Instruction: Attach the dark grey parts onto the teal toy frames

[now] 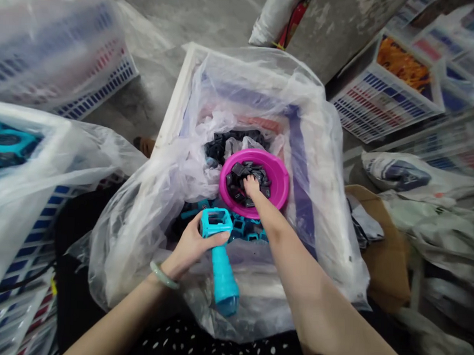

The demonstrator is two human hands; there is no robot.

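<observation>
At the far left, blue parts [8, 141] are held in a white crate [40, 132], partly covered by clear plastic. In the middle, a large box [331, 201] is lined with clear plastic sheeting. A pale green bangle [164, 275] is worn on the left wrist. By the left hand [204, 237], a bright blue toy piece [223, 265] is gripped at its square, open-topped head; the fingers are closed around the far left side and the thumb is laid across the near side, while the thick handle is pointed down toward the person. Beyond it, smaller blue pieces [252, 235] and dark pieces [218, 146] are seen inside the box. A pink bowl [280, 187], filled with small black parts [239, 172], is set among them. The right hand [252, 185] is lowered into the bowl, its fingers bent and touching the black parts; whether one is gripped cannot be told. At the right, orange parts [402, 64] are held in another crate [387, 107].
</observation>
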